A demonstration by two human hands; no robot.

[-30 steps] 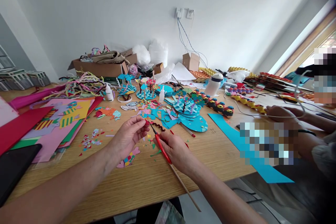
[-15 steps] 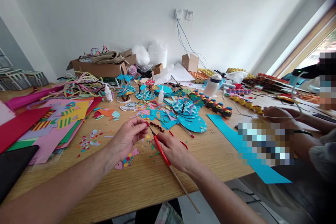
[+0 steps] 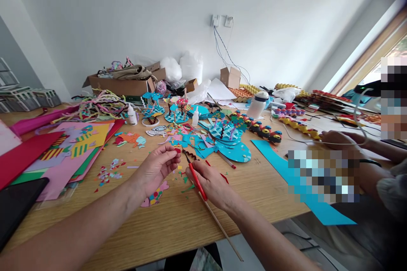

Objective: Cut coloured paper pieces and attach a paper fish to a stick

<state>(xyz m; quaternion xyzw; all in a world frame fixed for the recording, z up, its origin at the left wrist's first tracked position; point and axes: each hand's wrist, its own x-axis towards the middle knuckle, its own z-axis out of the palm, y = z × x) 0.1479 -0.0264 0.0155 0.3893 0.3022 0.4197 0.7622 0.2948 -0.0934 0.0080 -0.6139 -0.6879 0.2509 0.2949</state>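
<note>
My left hand (image 3: 161,164) pinches a small piece of red paper (image 3: 178,150) between thumb and fingertips. Just to its right, my right hand (image 3: 210,180) grips red-handled scissors (image 3: 197,183), their dark blades pointing up toward the paper. A gap shows between the blade tips and the red piece. Behind the blades lies a wavy dark brown pipe cleaner (image 3: 192,156), partly covered by my right hand. Below my left hand is a pink paper fish (image 3: 155,196) with coloured dots. A thin wooden stick (image 3: 222,230) runs from under my right hand past the table edge.
Paper scraps (image 3: 110,173) lie at left, near stacked coloured sheets (image 3: 92,144). Glue bottles (image 3: 132,115), blue paper discs (image 3: 233,151) and a white-bodied bottle (image 3: 258,105) stand farther back. A blue strip (image 3: 273,156) overhangs the right edge, beside another person's arm (image 3: 370,169).
The scissors have tilted slightly, and their tips sit a little farther right of the red paper. Both hands keep their grip. The view has shifted slightly.
</note>
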